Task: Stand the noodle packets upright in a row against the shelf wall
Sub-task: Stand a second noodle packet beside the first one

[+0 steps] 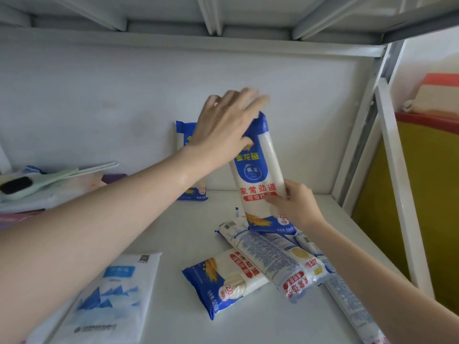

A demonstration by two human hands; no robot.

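Spanning the whole view, white shelf [260, 326] with back wall [99, 100] running across 12 o'clock, metal upright post [387, 170] closing the right edge at 3 o'clock, upper shelf underside overhead. Open bare shelf floor between 6 and 7 o'clock and along the wall from 10 to 11 o'clock; wall space right of the held packet out to the post is free.

Left arm crosses from 8 o'clock up to centre. Left hand [223, 125], fingers spread and blurred, lies over the top of the held noodle packet [258, 180], palm on its upper left; firm grip or just resting, cannot tell. Right hand [295, 204] comes from 4 o'clock, fingers pinched round the packet's lower right edge, gripping it. Packet is near upright, top tilted left toward the wall, bottom end at the lying pile; whether it touches the shelf is hidden.

Standing noodle packet [185, 137] behind the left wrist, upright against the wall, mostly hidden. Lying noodle packets [263, 259] piled at 5 o'clock, crossed over each other, one running under the right forearm toward the front edge. White-and-blue bag [106, 301] flat at 7 o'clock, near front edge. Brush [17, 186] and clutter at 9 o'clock on left side.
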